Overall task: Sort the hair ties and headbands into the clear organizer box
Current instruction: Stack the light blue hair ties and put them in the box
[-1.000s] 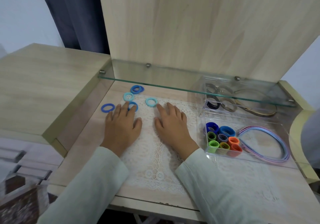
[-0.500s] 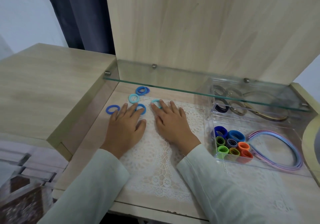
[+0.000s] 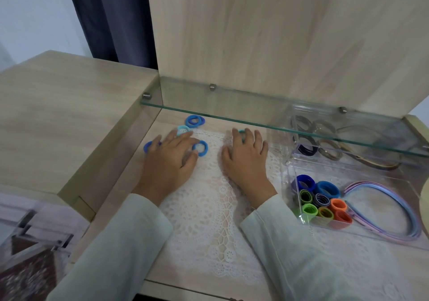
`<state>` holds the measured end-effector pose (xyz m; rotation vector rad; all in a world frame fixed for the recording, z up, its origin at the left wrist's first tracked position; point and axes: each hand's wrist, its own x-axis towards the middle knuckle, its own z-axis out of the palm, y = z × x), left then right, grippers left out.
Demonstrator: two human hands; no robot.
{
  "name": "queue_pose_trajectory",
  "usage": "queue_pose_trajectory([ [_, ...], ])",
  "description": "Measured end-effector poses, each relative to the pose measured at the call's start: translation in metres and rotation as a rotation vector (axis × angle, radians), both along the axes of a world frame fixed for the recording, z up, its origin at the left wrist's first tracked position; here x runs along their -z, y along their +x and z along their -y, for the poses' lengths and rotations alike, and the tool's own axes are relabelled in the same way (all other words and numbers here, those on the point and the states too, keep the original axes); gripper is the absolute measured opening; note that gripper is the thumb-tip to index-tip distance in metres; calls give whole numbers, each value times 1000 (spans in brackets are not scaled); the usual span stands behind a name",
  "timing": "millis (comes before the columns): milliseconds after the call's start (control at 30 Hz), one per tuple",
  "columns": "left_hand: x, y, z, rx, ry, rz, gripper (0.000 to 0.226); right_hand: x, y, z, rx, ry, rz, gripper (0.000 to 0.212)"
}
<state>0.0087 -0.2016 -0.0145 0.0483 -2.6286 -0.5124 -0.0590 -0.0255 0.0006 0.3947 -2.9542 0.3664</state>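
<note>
while both hands lie flat on the lace mat [image 3: 209, 210], the left hand [image 3: 170, 160] spreads its fingers among loose blue hair ties [image 3: 200, 147] and the right hand [image 3: 246, 160] rests straight fingers on a teal hair tie [image 3: 241, 131]; the clear organizer box [image 3: 287, 175] stands just right, holding headbands [image 3: 394, 204].

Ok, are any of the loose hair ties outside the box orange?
No, the loose hair ties are all shades of blue; the orange ones stand inside the clear organizer box.

One head-worn camera looks forward and down, close over the desk [image 3: 167, 124].
</note>
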Motion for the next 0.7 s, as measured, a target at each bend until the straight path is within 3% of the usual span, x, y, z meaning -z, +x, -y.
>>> queue_pose_trajectory([
  [67,-1,-2,5,-132,-54,-51,40,3,-2,4,-61,-10,-47,53],
  [200,0,-2,7,-255,-50,65,45,5,-11,11,-153,-38,-119,48],
  [433,2,-5,2,-289,-73,250,61,0,-30,32,-204,-52,-125,43],
  [700,1,-6,-1,-291,-19,308,54,0,-46,45,-244,-78,-142,50],
])
